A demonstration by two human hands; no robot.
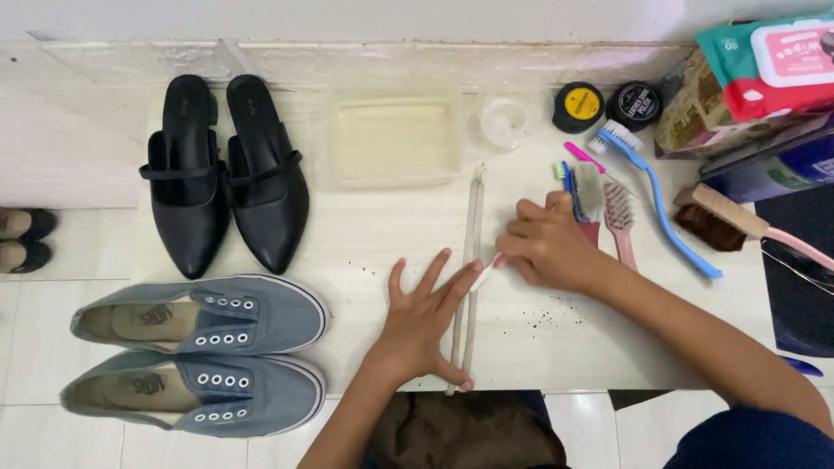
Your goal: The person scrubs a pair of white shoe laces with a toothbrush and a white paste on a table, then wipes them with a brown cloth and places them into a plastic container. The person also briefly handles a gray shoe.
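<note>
The two long, dirty grey shoelaces (pixel 470 260) lie flat on the pale tabletop (pixel 365 234), side by side and touching. Their long way runs from far to near, with the far tips pointing at the clear plastic tub of water (pixel 396 141) and the near ends at the table edge.

The left hand (pixel 421 321) lies flat on the table with its fingers spread wide. Its fingertips press on the laces, and the thumb rests on them near the table edge. The hand covers part of the laces there.

The right hand (pixel 543 245) is curled shut around a small brush with a white handle (pixel 483 274). Only the tip of the handle shows, touching the laces. The brush head is hidden inside the fist, so its shape is hard to tell.

Just right of that hand lie several plastic brushes, and a blue long-handled brush (pixel 658 201) sits furthest right among them. The hand hides their near ends a little.

On the left stand a pair of black pointed flat shoes (pixel 224 174) and, nearer, a pair of grey canvas sneakers with no laces (pixel 198 352). The bag of wet wipes (pixel 769 65) at the far right is cut off by the edge.
</note>
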